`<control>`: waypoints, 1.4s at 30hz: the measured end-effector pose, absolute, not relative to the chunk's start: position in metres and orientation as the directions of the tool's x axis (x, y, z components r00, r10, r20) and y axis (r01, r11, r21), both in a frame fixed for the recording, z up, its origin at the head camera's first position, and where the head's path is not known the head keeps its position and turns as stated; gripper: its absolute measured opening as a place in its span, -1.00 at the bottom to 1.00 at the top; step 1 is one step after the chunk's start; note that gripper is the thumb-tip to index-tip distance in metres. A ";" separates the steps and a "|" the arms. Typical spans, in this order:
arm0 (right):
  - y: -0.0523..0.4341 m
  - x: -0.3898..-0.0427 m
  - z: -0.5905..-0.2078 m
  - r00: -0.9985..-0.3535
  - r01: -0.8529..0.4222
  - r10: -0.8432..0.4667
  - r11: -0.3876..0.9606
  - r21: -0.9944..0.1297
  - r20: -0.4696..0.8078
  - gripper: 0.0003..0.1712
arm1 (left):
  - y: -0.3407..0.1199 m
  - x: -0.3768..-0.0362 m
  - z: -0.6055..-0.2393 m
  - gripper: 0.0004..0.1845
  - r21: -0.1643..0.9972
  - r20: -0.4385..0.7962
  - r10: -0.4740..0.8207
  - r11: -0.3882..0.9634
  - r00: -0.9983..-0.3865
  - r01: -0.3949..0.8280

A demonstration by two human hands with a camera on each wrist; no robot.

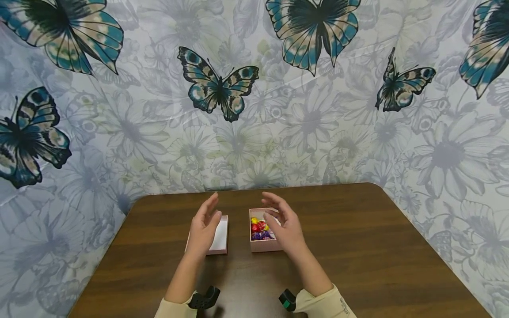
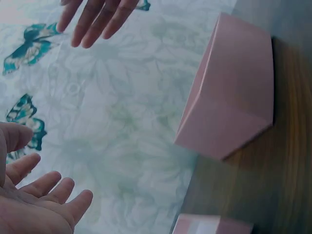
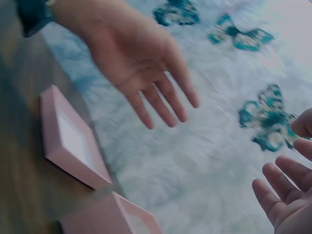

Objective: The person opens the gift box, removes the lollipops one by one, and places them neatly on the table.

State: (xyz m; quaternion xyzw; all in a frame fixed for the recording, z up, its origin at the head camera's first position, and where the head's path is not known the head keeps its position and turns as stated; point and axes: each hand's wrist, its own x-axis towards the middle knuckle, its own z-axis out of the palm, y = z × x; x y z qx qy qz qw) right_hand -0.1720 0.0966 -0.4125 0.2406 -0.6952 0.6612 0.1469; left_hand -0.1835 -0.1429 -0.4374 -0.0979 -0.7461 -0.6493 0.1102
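Plainly, a pink box (image 1: 265, 246) stands on the brown table (image 1: 358, 234), holding sweets (image 1: 260, 230) in shiny red, yellow and purple wrappers. To its left, well apart, lies a shallower box (image 1: 220, 236), pale pink with a white inside. The left hand (image 1: 203, 227) and right hand (image 1: 287, 224) hang raised, palms facing, fingers released and loosely extended, each partly hiding one box in the head view.

Left box (image 1: 220, 238), right box (image 1: 267, 246) (candies (image 1: 260, 227) inside), both on table (image 1: 346, 225)
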 end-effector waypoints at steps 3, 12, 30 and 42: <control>0.112 -0.176 -0.408 -0.856 -0.512 -0.086 0.011 -0.859 0.510 -0.50 | -0.133 -0.188 -0.435 -0.47 0.949 0.298 0.024 0.096 -0.954 0.299; 0.147 -0.185 -0.400 -0.888 -0.459 0.043 -0.003 -0.888 0.459 -0.57 | -0.111 -0.199 -0.426 -0.49 0.944 0.330 0.029 -0.019 -0.943 0.330; 0.182 -0.206 -0.424 -0.926 -0.364 0.079 0.064 -0.929 0.369 -0.60 | -0.086 -0.213 -0.464 -0.51 0.970 0.190 0.036 -0.160 -0.981 0.182; 0.177 -0.214 -0.448 -0.944 -0.323 0.032 0.133 -0.937 0.330 -0.62 | -0.074 -0.216 -0.492 -0.51 0.986 0.106 0.051 -0.137 -0.993 0.098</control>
